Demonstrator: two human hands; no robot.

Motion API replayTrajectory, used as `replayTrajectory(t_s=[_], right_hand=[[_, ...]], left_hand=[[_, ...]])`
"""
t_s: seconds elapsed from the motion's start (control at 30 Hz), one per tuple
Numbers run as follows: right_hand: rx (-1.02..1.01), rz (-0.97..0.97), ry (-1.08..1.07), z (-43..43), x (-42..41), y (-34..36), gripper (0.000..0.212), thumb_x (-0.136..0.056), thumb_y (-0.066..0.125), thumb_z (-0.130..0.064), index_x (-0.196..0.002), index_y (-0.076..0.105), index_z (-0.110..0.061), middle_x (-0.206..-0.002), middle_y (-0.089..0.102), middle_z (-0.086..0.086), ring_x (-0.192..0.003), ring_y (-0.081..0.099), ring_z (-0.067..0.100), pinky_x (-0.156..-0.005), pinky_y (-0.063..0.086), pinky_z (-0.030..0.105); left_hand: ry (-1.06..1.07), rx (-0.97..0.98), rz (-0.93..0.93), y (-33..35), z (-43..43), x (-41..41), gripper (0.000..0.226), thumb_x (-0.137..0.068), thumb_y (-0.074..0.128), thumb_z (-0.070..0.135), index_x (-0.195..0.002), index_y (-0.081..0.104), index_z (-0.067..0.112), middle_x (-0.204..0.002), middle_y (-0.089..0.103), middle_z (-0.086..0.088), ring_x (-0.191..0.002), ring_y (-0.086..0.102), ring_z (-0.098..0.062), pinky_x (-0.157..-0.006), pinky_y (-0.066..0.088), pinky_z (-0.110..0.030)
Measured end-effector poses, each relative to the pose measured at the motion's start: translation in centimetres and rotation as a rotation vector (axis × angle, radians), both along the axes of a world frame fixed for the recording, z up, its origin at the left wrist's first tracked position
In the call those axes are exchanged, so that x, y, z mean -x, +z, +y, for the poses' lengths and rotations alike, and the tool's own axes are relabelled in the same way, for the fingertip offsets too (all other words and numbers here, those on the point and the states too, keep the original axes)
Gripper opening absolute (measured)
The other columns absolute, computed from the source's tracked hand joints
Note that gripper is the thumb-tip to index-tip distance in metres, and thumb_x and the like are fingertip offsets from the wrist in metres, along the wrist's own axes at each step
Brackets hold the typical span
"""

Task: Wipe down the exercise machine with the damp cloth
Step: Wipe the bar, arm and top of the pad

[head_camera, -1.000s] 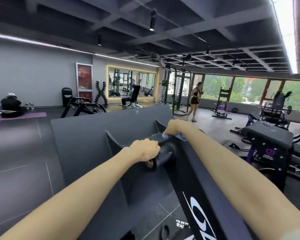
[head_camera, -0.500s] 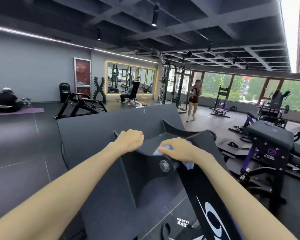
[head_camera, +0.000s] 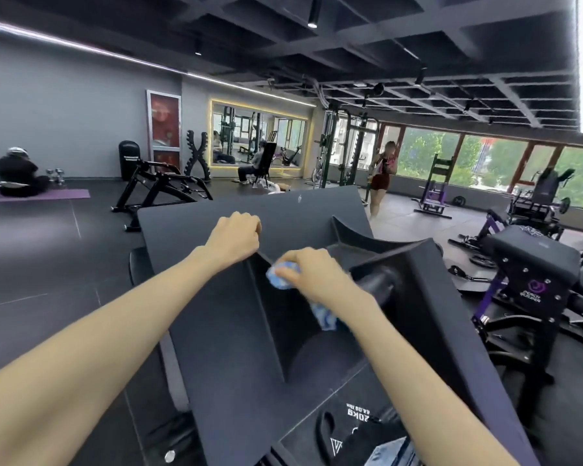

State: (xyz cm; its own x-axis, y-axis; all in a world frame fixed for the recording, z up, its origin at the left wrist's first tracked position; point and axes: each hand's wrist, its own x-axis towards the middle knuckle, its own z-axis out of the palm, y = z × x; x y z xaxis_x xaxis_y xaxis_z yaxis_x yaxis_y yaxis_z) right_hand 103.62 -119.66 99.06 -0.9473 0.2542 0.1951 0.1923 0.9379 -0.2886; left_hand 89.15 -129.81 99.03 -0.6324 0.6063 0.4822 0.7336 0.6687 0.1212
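In the gym, our right hand (head_camera: 312, 270) pinches the cloth (head_camera: 283, 275) mid-wipe on the machine (head_camera: 236, 331); left hand (head_camera: 234, 238), fingers curled, steadies; next we sweep nearer.

Both arms outstretched; left hand (head_camera: 235, 237) fisted, right hand (head_camera: 312, 270) fingers curled.

Both my arms are bare from the bottom edge of the view up to the wrists, with no sleeve showing on either. My left hand (head_camera: 235, 237) and my right hand (head_camera: 312, 270) are bare too: no gloves, and I see no rings, watch or band at the wrists. My forearms are slim and smooth, unmarked.
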Motion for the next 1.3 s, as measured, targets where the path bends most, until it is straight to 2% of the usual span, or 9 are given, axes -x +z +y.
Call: replayTrajectory(t_s=[0.1,0.2,0.33,0.5,0.67,0.8,1.03,1.17,1.3], right_hand=[[-0.313,0.041,0.064,-1.6,4.4,-6.5,0.025,-0.092,0.054,-0.020,-0.113,0.066,-0.017,-0.119,0.060,0.004,-0.116,0.050,0.023,-0.099,0.034,0.034],[-0.610,0.005,-0.047,-0.8,5.3,-12.5,0.020,-0.073,0.062,-0.039,-0.088,0.075,-0.035,-0.102,0.069,-0.016,-0.109,0.050,0.007,-0.097,0.031,0.023],[-0.926,0.142,0.084,-0.4,5.9,-15.5,0.015,-0.064,0.069,-0.015,-0.079,0.066,-0.014,-0.085,0.062,0.005,-0.091,0.050,0.024,-0.093,0.031,0.035],[-0.541,0.395,-0.033,-2.2,11.3,-9.3,0.040,-0.081,0.030,-0.006,-0.112,0.055,-0.005,-0.099,0.063,0.010,-0.086,0.063,0.028,-0.080,0.052,0.037],[-0.270,0.367,0.046,-4.6,11.7,-11.0,0.039,-0.089,0.058,-0.011,-0.126,0.047,-0.002,-0.128,0.055,0.006,-0.112,0.057,0.025,-0.096,0.042,0.027],[-0.046,0.547,0.110,-5.9,8.8,-16.6,0.045,-0.102,0.032,-0.030,-0.140,0.015,-0.047,-0.149,0.022,-0.025,-0.138,0.026,0.001,-0.112,0.025,0.020],[0.171,0.651,0.251,-6.8,16.6,-7.8,0.059,-0.100,0.042,-0.029,-0.151,0.018,-0.012,-0.159,-0.006,-0.001,-0.146,0.000,0.010,-0.111,0.004,0.007],[0.315,0.688,-0.035,-7.6,17.9,-7.2,0.057,-0.100,0.038,-0.038,-0.150,0.024,-0.014,-0.159,0.011,0.006,-0.147,0.006,0.021,-0.119,0.008,0.036],[0.221,0.674,0.365,-11.0,16.6,-8.9,0.061,-0.093,0.036,-0.031,-0.150,0.023,-0.014,-0.157,0.020,0.000,-0.146,0.003,0.010,-0.118,-0.002,0.033]], left_hand=[[0.022,-0.013,0.034,-0.7,-2.9,1.5,0.037,-0.083,0.043,0.000,-0.117,0.058,0.005,-0.122,0.058,-0.012,-0.114,0.049,-0.029,-0.095,0.035,-0.035],[0.066,0.053,0.083,-2.1,-5.8,3.1,0.043,-0.087,0.042,0.000,-0.129,0.049,0.003,-0.141,0.043,-0.014,-0.133,0.035,-0.028,-0.108,0.023,-0.033],[0.016,0.180,0.199,-3.9,-8.5,4.9,0.054,-0.091,0.037,0.003,-0.144,0.031,0.008,-0.158,0.013,-0.007,-0.146,0.009,-0.021,-0.117,0.004,-0.031],[-0.030,0.163,0.350,-3.2,-8.8,6.0,0.049,-0.093,0.038,0.010,-0.142,0.036,0.010,-0.155,0.027,-0.004,-0.142,0.025,-0.019,-0.110,0.020,-0.033],[-0.178,0.115,0.491,-2.3,-10.1,8.0,0.040,-0.082,0.037,0.011,-0.111,0.065,0.008,-0.118,0.065,-0.008,-0.106,0.062,-0.025,-0.089,0.042,-0.035],[-0.232,-0.109,0.578,-3.3,-10.2,8.2,0.033,-0.089,0.038,0.020,-0.108,0.063,0.008,-0.114,0.065,-0.003,-0.111,0.058,-0.023,-0.099,0.033,-0.034],[-0.235,-0.366,0.415,-3.0,-10.0,7.2,0.041,-0.089,0.037,0.022,-0.121,0.052,0.001,-0.126,0.056,-0.011,-0.119,0.043,-0.021,-0.110,0.023,-0.033],[-0.188,-0.497,0.356,-2.9,-9.7,7.0,0.041,-0.090,0.037,0.021,-0.122,0.051,0.000,-0.127,0.054,-0.012,-0.120,0.041,-0.020,-0.108,0.023,-0.029],[-0.229,-0.630,0.229,-2.9,-9.5,6.9,0.042,-0.091,0.036,0.022,-0.126,0.049,0.002,-0.129,0.052,-0.008,-0.122,0.042,-0.016,-0.108,0.028,-0.029]])
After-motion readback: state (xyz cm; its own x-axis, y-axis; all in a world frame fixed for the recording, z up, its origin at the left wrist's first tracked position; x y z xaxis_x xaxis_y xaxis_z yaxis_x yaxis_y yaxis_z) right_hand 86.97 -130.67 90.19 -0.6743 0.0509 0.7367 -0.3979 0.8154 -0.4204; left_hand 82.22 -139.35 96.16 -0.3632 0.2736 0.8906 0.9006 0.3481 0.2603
